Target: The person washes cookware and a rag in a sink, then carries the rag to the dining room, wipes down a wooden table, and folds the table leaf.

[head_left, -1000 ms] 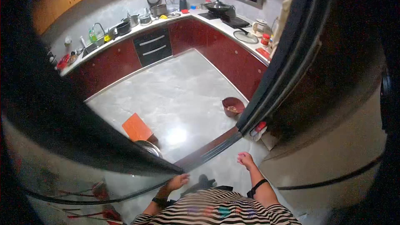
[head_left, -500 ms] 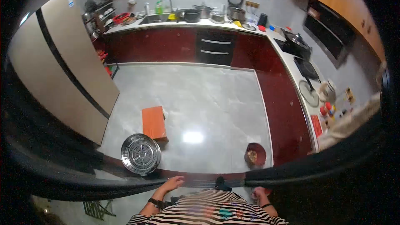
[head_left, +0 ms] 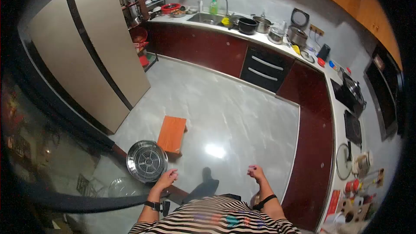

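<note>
My left hand [head_left: 167, 178] is over the floor at lower left with nothing in it. Its fingers are loosely bent and apart, close to the rim of a steel steamer tray [head_left: 147, 162] with a perforated bottom. The tray is on the floor beside an orange wooden stool [head_left: 172, 134]. Out over the floor at right, my right hand [head_left: 255, 172] is empty too, its fingers slightly curled and apart. Black bands circle both wrists.
A tall refrigerator [head_left: 82, 52] stands at left. Dark red cabinets [head_left: 199, 43] and a white counter with a sink [head_left: 209, 18], pots and a stove run along the back and right. A dark curtain [head_left: 95, 203] hangs at lower left.
The view has turned and moved forward through the curtained doorway. Both hands have risen ahead of my body, the left now nearer the steamer tray. The red container at right has dropped mostly from sight.
</note>
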Available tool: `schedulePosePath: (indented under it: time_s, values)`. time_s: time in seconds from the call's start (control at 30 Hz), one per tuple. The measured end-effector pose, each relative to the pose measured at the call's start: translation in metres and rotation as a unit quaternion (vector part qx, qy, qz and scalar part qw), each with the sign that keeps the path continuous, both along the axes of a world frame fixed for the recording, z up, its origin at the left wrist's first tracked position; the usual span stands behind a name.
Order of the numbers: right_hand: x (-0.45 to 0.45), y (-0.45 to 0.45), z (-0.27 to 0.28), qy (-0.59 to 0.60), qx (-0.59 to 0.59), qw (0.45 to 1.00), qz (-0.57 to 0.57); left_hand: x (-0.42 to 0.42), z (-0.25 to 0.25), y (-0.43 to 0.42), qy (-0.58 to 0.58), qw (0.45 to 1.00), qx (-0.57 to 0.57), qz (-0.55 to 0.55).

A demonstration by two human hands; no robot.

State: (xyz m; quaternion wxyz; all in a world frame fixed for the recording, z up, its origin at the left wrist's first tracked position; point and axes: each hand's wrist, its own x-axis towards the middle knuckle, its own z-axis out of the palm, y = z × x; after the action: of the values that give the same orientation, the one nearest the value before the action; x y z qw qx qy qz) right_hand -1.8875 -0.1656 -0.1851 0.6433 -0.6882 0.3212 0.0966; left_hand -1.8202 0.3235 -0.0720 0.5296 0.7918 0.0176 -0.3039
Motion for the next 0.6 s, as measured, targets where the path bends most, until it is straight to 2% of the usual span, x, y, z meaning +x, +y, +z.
schedulePosePath:
  time_s: [0.03, 0.1, 0.13, 0.17, 0.23, 0.27, 0.3, 0.37, 0.43, 0.47, 0.53, 0.57, 0.6]
  values:
    - [0.018, -0.006, -0.013, 0.001, 0.002, 0.999, 0.038, 0.025, -0.002, -0.003, -0.007, 1.0, 0.014, 0.0]
    - [0.035, -0.016, 0.005, 0.05, 0.035, 0.998, -0.014, 0.075, -0.013, -0.015, -0.016, 0.999, 0.036, 0.004]
    - [0.035, -0.032, -0.007, 0.077, -0.014, 0.997, -0.01, 0.096, -0.016, -0.022, -0.052, 0.998, 0.02, 0.01]
    - [0.034, -0.057, -0.032, 0.1, -0.06, 0.993, -0.008, 0.121, -0.019, -0.026, -0.074, 0.997, -0.003, 0.005]
    - [0.016, -0.121, -0.124, 0.127, -0.234, 0.964, 0.024, 0.174, -0.026, -0.041, -0.122, 0.991, -0.046, -0.008]
    - [0.025, -0.12, -0.097, 0.118, -0.118, 0.983, -0.07, 0.2, -0.03, -0.047, -0.142, 0.989, -0.032, -0.021]
    - [0.028, -0.12, -0.065, 0.108, 0.001, 0.98, -0.164, 0.221, -0.016, -0.057, -0.136, 0.99, -0.01, -0.029]
    - [0.042, -0.125, -0.06, 0.179, -0.09, 0.974, -0.105, 0.268, 0.029, -0.087, -0.129, 0.99, 0.032, -0.044]
    - [0.063, -0.125, -0.045, 0.252, -0.121, 0.959, -0.047, 0.312, 0.027, -0.105, -0.153, 0.988, 0.002, -0.033]
    - [0.066, -0.15, -0.077, 0.264, -0.158, 0.95, 0.045, 0.335, 0.017, -0.113, -0.177, 0.984, -0.012, -0.031]
    - [0.047, -0.233, -0.206, 0.25, -0.251, 0.905, 0.236, 0.376, 0.011, -0.128, -0.194, 0.98, -0.023, -0.028]
    - [0.105, -0.196, -0.15, 0.248, -0.372, 0.658, 0.606, 0.394, 0.015, -0.133, -0.186, 0.982, -0.022, -0.027]
    - [0.12, -0.222, -0.192, 0.202, -0.391, 0.682, 0.584, 0.414, 0.021, -0.14, -0.182, 0.983, -0.021, -0.025]
